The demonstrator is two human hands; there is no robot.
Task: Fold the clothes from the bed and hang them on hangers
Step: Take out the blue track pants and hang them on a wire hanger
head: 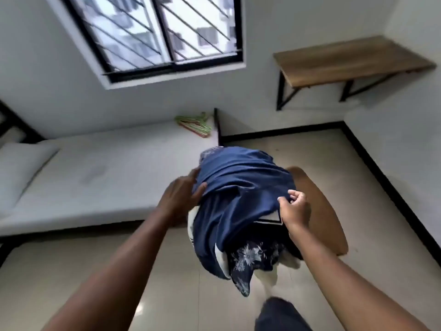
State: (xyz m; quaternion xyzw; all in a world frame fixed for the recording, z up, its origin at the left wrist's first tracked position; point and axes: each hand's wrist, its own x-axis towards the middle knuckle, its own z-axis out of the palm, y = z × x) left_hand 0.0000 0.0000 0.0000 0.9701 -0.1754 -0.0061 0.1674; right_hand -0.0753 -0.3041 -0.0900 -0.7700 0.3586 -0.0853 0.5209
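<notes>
— Which step is the person on?

— Sorting, by the look of it; no folding yet. A navy garment [238, 187] tops a heap that sits on a cardboard box [327, 211] on the floor, just off the bed's [95, 182] near edge. The left hand [183, 194] holds the garment's left side between thumb and fingers. The right hand [294, 209] pinches a fold of it at the right.

— And what does the next move need?

— Probably lifting that garment free and spreading it on the mattress. A floral garment [253, 256] and a white cloth [191, 223] hang out beneath, so they may drag along.

— Where are the hangers?

— The hangers [194, 126] lie stacked at the bed's far right corner, well apart from the heap.

— Anything else around?

— A pillow [21, 168] at the bed's left end and a wooden wall shelf [346, 60] at the right. The person's own knee [279, 314] is near the box.
</notes>
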